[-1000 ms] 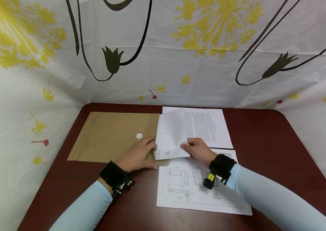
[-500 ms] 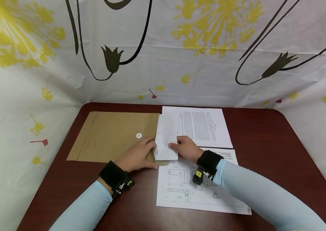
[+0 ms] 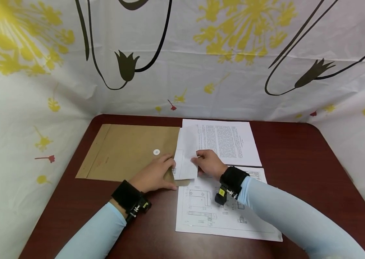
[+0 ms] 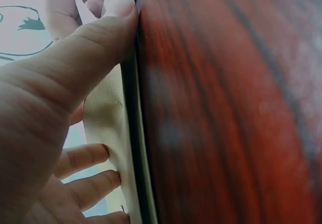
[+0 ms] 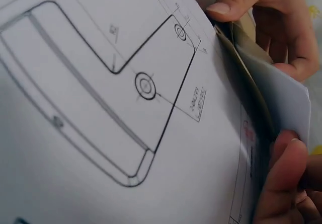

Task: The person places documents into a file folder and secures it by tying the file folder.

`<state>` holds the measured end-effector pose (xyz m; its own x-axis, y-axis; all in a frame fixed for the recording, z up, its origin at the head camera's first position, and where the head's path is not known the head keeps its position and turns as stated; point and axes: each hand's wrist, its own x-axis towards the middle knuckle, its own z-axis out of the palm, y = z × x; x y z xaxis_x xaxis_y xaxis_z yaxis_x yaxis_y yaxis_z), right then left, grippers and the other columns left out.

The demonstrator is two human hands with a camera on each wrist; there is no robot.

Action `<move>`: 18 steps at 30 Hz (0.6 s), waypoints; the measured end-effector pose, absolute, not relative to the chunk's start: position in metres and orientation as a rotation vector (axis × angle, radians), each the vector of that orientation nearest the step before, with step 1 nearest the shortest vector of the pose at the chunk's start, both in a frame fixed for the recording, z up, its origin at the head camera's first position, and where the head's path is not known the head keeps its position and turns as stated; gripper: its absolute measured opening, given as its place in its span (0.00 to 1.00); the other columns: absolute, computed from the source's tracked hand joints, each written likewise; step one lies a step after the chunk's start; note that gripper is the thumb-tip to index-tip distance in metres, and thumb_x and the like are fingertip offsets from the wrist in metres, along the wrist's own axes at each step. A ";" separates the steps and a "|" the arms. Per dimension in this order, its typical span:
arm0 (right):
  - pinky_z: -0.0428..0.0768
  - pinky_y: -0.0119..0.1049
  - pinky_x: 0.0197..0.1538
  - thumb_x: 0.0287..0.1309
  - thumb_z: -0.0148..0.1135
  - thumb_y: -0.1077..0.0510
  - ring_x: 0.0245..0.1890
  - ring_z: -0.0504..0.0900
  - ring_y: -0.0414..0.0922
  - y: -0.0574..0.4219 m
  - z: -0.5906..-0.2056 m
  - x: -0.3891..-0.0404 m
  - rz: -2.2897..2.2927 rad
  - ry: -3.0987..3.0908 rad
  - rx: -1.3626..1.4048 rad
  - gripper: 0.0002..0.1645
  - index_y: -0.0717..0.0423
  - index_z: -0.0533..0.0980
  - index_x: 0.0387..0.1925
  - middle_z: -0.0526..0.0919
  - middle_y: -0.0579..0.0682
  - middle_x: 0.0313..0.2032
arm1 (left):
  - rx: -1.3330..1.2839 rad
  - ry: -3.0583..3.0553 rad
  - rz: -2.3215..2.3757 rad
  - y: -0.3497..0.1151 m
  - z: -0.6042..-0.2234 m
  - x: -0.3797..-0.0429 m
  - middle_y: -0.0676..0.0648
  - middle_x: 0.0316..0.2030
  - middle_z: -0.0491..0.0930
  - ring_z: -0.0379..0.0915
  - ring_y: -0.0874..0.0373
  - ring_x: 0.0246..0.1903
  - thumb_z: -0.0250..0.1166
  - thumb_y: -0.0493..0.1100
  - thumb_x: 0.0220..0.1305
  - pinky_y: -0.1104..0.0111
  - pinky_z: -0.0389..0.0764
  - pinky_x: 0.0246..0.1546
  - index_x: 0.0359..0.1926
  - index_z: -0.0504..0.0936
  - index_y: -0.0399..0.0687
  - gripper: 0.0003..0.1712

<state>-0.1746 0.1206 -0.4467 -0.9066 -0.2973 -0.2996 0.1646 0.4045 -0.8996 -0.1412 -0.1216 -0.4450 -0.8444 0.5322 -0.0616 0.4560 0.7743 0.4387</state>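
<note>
A brown paper envelope (image 3: pixel 130 151) with a white round button lies on the table's left half. My left hand (image 3: pixel 156 172) grips it at its right, open end, with the thumb at the near corner and the fingers spread over the top. From that mouth a white sheet (image 3: pixel 185 163) sticks out, part of it hidden inside the envelope. My right hand (image 3: pixel 210 164) pinches the sheet's free edge between thumb and fingers. In the right wrist view the sheet (image 5: pixel 287 93) stands between the envelope's lips (image 5: pixel 246 65), beside the left thumb.
A printed text page (image 3: pixel 227 142) lies at the back, right of the envelope. Nearer, under the right forearm, is a sheet of technical drawings (image 3: pixel 201 223). The dark red wooden table (image 3: pixel 299 172) meets a patterned cloth (image 3: pixel 182 72) behind.
My right hand has moved left with the sheet, and less of the sheet shows outside the envelope. In the last half second it shifted only slightly. The left hand keeps its place.
</note>
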 end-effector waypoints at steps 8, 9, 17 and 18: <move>0.64 0.34 0.20 0.71 0.58 0.55 0.13 0.71 0.42 0.116 -0.443 -0.189 -1.184 2.387 -0.313 0.19 0.54 0.65 0.24 0.75 0.49 0.14 | 0.795 2.783 0.608 -0.122 -0.445 -0.143 0.39 0.71 0.64 0.63 0.42 0.69 0.79 0.67 0.42 0.55 0.70 0.65 0.42 0.71 0.55 0.36; 0.64 0.33 0.20 0.71 0.58 0.55 0.13 0.72 0.42 0.114 -0.442 -0.191 -1.125 2.410 -0.338 0.18 0.54 0.66 0.25 0.77 0.49 0.15 | 0.794 2.781 0.608 -0.122 -0.445 -0.142 0.39 0.71 0.64 0.63 0.42 0.68 0.79 0.67 0.42 0.55 0.71 0.65 0.42 0.71 0.55 0.36; 0.72 0.31 0.24 0.69 0.61 0.52 0.15 0.78 0.40 0.096 -0.427 -0.202 -0.836 2.477 -0.401 0.15 0.57 0.76 0.30 0.81 0.49 0.17 | 0.810 2.785 0.606 -0.121 -0.444 -0.141 0.39 0.70 0.64 0.63 0.43 0.67 0.79 0.67 0.42 0.56 0.71 0.64 0.43 0.71 0.54 0.37; 0.72 0.31 0.24 0.69 0.61 0.51 0.15 0.78 0.40 0.094 -0.426 -0.202 -0.831 2.475 -0.400 0.15 0.58 0.76 0.30 0.81 0.49 0.17 | 0.812 2.784 0.608 -0.121 -0.444 -0.141 0.39 0.70 0.64 0.63 0.43 0.67 0.79 0.66 0.42 0.56 0.70 0.65 0.43 0.71 0.54 0.37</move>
<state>-0.2022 0.0944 -0.4260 -0.8342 -0.4172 -0.3606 -0.1151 0.7713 -0.6260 -0.1410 -0.1207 -0.4436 -0.8352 0.5472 -0.0548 0.4746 0.7674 0.4312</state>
